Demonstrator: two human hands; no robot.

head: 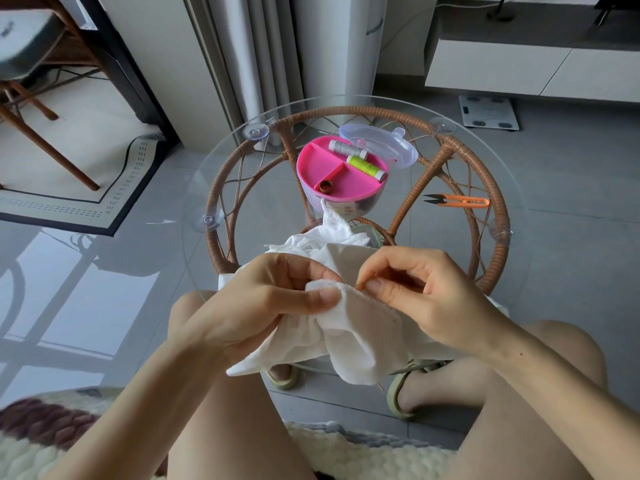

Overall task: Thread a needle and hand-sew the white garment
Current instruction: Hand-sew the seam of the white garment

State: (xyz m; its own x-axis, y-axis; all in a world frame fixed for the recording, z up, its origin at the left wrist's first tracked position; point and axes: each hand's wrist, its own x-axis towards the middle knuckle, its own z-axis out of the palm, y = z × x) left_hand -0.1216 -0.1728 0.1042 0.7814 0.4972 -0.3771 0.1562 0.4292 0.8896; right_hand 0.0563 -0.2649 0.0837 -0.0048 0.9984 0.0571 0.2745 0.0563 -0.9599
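Chunky knit throw (38, 445) at the near edge, beside your thighs; the work sits between them. White garment (360, 327) hangs off the near rim of the glass counter (214, 188), far folds heaped on the glass, so the weight is carried and the hem lies slack. Your left hand (263, 306) pinches the folded hem between thumb and fingers, offering a firm ridge; your right hand (415, 292) pinches at that same edge just beside it, thumb to forefinger, likely on the needle, though that is too fine to confirm. Judgement: mid-stitch, threading done. Pink kit tray (332, 168) far centre, orange snips (460, 201) far right; both handy for the cut.
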